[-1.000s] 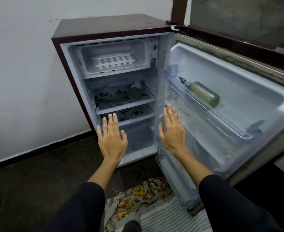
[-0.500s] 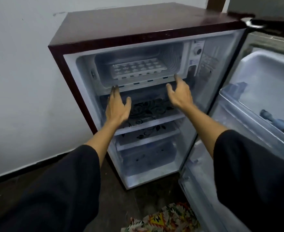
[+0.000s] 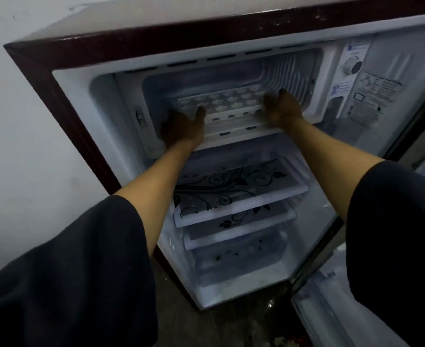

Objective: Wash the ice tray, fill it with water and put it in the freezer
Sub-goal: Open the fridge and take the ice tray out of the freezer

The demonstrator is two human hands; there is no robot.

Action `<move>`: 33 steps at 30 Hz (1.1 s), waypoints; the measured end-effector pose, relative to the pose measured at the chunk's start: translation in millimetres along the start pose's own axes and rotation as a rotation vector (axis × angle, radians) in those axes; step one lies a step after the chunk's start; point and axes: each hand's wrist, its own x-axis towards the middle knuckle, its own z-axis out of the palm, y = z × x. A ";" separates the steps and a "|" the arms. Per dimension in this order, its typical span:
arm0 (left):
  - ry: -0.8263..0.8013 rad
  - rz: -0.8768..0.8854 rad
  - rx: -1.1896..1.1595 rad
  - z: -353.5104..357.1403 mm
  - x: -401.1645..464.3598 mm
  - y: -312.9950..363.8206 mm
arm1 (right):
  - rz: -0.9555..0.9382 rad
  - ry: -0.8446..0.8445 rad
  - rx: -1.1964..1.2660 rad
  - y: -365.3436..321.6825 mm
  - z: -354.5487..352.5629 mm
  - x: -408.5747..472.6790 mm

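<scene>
**Both hands reach into the freezer box toward the ice tray**

Nearest the camera, two dark, loose sleeves fill the lower corners, and bare forearms stretch away from them into a small open fridge with a dark maroon metal casing (image 3: 56,61). Between the arms, lower down, sit two white-framed glass shelves printed with black floral scrolls (image 3: 231,189), and under them a pale, clear plastic drawer (image 3: 241,254).

Further in, at the top of the cabinet, is the white plastic freezer compartment (image 3: 231,71). The left hand (image 3: 181,127) is at its lower left lip, thumb spread wide and pointing up, fingers reaching inward; it is in shadow, and whether the fingers touch anything cannot be told. The right hand (image 3: 282,106) is at the right side, fingers loosely spread and slightly bent, right at the near right corner of the white plastic ice tray with rounded pockets (image 3: 221,101). Neither hand plainly grips the tray. The tray lies flat on the freezer floor, long side facing out.

A second ago both hands were held flat in front of the lower shelves, well short of the freezer. Half a second ago they had risen to just below the compartment. Now they are inside it, flanking the tray, and the camera has come closer.

This looks like the very start of the job: the tray is being fetched, so washing, filling and returning it all appear to lie ahead.

To the far right, a white thermostat dial (image 3: 351,66) sits on the inner wall.
</scene>
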 end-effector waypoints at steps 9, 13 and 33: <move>0.047 -0.019 -0.220 -0.7 1.2 -0.4 | 0.025 0.086 0.133 4.8 4.2 9.1; 0.063 0.004 -0.431 -6.6 -23.0 -4.9 | 0.012 0.069 0.268 10.7 -5.1 -22.4; -0.105 0.015 -0.801 -96.7 -341.0 -38.0 | 0.012 0.060 0.444 52.6 -147.7 -377.0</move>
